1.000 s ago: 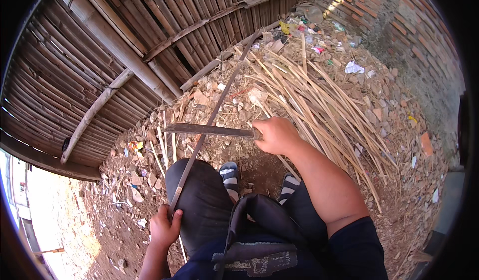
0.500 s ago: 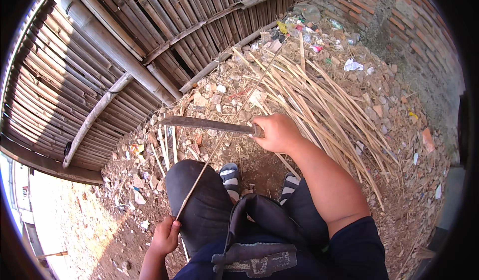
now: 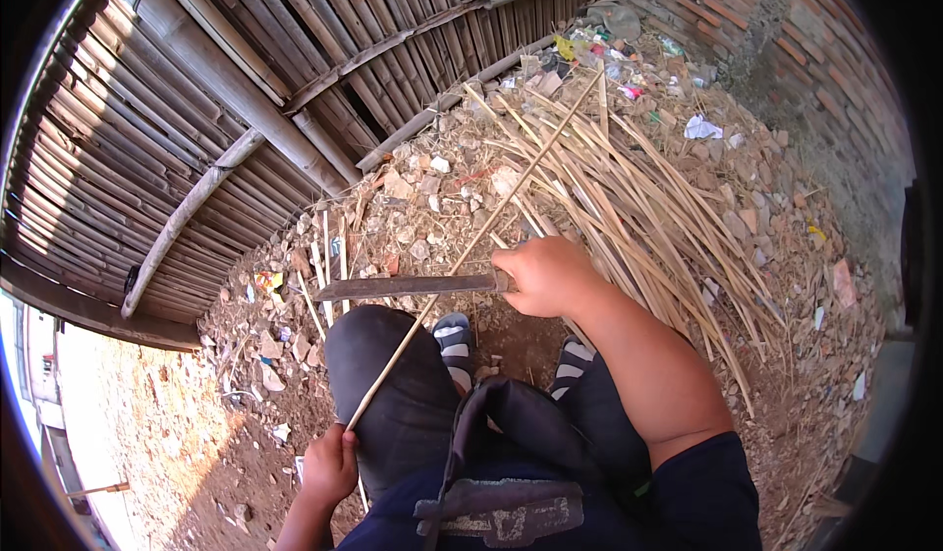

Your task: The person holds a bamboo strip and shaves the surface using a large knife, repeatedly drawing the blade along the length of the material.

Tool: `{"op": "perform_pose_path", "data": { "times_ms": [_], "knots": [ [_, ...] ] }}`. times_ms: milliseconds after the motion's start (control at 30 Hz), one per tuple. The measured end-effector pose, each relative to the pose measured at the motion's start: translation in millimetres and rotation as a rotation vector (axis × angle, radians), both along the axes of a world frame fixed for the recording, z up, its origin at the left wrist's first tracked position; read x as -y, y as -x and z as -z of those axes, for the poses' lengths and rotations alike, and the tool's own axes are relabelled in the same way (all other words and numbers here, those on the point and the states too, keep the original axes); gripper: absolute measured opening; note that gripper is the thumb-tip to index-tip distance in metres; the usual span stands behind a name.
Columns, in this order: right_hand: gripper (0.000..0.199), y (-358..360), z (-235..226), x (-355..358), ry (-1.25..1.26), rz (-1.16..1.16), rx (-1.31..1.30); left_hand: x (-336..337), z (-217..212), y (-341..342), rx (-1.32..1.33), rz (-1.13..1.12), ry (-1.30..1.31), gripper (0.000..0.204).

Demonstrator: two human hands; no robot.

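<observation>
My left hand [image 3: 329,463], low beside my left knee, is closed round the near end of a long, thin bamboo strip [image 3: 491,219]. The strip slants up and away to the right, over my thigh and past the front of my knees. My right hand [image 3: 550,276] grips the handle of a machete [image 3: 408,287], its dark blade pointing left. The blade crosses the strip just beyond my knees; whether the edge touches it I cannot tell. The fingers of my right hand are mostly hidden behind its back.
Ahead to the right, a pile of split bamboo strips [image 3: 648,227] lies on rubble-strewn ground. A few more strips [image 3: 329,256] stand beyond my left knee. A bamboo wall [image 3: 177,158] rises on the left, a brick wall [image 3: 815,50] at the far right. Litter [image 3: 629,55] gathers in their corner.
The machete has come down and nearer, its tip dropping toward my left knee. The strip's broader side now faces up and its far end sits slightly farther right. My left hand keeps its hold.
</observation>
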State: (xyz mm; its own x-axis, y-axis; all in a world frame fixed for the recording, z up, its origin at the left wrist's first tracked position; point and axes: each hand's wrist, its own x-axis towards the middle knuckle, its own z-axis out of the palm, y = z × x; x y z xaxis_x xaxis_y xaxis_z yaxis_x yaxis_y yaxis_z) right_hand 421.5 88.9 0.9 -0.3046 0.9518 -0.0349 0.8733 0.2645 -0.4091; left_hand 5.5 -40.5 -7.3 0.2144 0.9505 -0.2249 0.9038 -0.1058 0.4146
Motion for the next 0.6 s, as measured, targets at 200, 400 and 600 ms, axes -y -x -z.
{"op": "perform_pose_path", "data": {
  "times_ms": [200,400,600],
  "knots": [
    [0.028,1,-3,-2,0.102,0.065,-0.015,6,13,-1,-0.118,0.001,-0.088,0.022],
    [0.033,10,3,-6,0.11,0.021,-0.001,8,28,6,-0.081,0.009,-0.122,0.021],
    [0.038,7,14,-10,0.178,0.115,-0.103,8,22,1,-0.098,-0.011,-0.137,0.019]
  ]
}}
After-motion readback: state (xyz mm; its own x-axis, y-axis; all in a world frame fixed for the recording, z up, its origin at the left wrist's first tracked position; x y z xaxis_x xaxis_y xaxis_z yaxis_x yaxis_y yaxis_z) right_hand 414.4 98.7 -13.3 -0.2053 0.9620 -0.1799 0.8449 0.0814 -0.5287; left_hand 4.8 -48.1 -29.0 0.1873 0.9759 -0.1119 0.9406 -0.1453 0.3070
